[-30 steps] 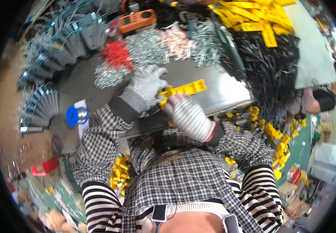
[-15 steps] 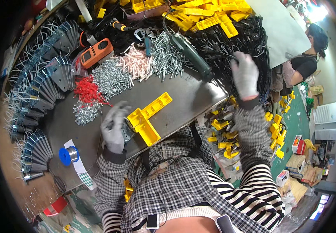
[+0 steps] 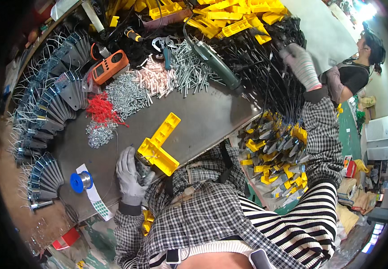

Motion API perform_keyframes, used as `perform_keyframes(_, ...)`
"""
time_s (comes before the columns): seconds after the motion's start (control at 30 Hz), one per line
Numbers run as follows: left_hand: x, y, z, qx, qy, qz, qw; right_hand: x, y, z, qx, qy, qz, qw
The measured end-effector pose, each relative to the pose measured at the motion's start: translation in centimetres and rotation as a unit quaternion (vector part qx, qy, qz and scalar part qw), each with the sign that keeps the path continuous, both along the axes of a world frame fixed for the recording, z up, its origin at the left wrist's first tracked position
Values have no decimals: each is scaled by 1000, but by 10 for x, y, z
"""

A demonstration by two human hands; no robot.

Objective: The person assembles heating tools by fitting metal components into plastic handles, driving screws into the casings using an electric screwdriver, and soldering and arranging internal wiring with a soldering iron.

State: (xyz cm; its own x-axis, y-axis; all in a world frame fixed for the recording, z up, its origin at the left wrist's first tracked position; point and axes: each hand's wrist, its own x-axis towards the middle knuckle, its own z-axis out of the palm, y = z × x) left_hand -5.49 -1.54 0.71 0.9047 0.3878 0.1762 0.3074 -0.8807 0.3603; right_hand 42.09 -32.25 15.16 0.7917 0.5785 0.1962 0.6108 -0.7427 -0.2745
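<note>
My left hand [image 3: 131,177], in a grey glove, is closed round the dark metal end of an L-shaped yellow plastic housing [image 3: 161,154], near the table's front edge. The housing has an open, hollow upper side, and its long arm points away from me. At the far right, my gloved right hand [image 3: 302,65] reaches over a thick heap of black cables [image 3: 274,83]. Its fingers are bent together at the heap's edge; whether a cable is between them is hard to make out.
Silver screws [image 3: 129,94], pink sleeves [image 3: 156,76], red pieces [image 3: 100,110], an orange meter [image 3: 110,67] and a green electric screwdriver [image 3: 216,65] lie along the back. Yellow housings [image 3: 234,18] pile behind. Metal plates [image 3: 46,175] line the left; a solder spool [image 3: 81,180] sits nearby. Another person [image 3: 355,76] stands right.
My right hand has moved farther away and to the right over the cables. The left hand has turned the yellow housing slightly and shifted it left.
</note>
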Motion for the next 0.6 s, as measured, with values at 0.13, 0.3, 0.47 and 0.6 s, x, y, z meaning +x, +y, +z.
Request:
perform_keyframes(0.13,3,38,17,87,-46,-46,994,-13,8,21,109,79,26,991)
perform_keyframes(0.3,82,-54,93,-732,-167,-93,654,-157,94,76,111,416,125,894)
perform_keyframes(0.47,121,-114,30,-827,-48,-182,530,-169,164,-49,259,413,191,852)
perform_keyframes(0.6,53,-97,5,-825,5,-13,565,-120,172,-89,78,-244,98,962)
